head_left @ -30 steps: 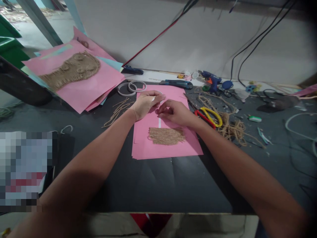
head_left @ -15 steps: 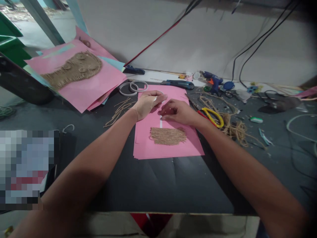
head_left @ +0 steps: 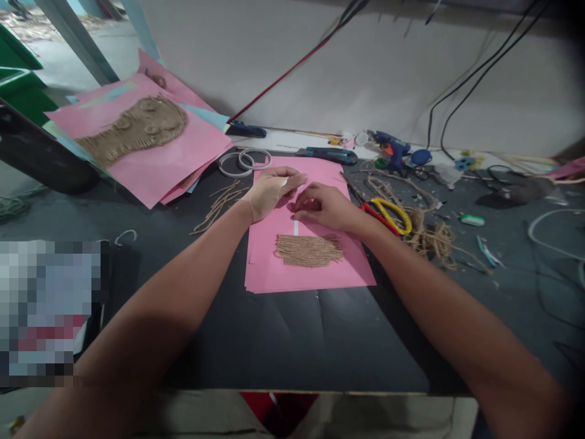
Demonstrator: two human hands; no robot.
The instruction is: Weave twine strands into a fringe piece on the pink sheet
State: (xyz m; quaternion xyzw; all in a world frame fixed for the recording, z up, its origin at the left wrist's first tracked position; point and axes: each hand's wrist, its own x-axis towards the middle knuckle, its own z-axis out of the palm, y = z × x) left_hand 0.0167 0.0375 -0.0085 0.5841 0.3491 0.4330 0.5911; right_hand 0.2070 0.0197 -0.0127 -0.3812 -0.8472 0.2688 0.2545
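My left hand (head_left: 273, 190) is closed above the upper half of a pink sheet (head_left: 265, 268), pinching a small white strip (head_left: 284, 182). Close to its right, my right hand (head_left: 320, 206) has its fingers curled in and the thumb near them; what they hold, if anything, is hidden. A narrow white tape strip (head_left: 296, 228) lies on the sheet and runs out from beneath the right fingertips. Below it, a block of jute strands (head_left: 309, 250) lies side by side on the paper. More pink sheets show beneath the top one.
Tape rolls (head_left: 256, 160) and loose jute pieces (head_left: 218, 207) lie left of the sheet. A box cutter (head_left: 329, 155) sits behind it. Scissors with red and yellow handles (head_left: 392, 216), tangled jute (head_left: 432, 241) and a blue glue gun (head_left: 395, 149) are right. Sheets with a jute shape (head_left: 146, 122) lie back left.
Both hands stay nearly in place over the pink sheet. My right hand has shifted very slightly left; the jute block looks the same.
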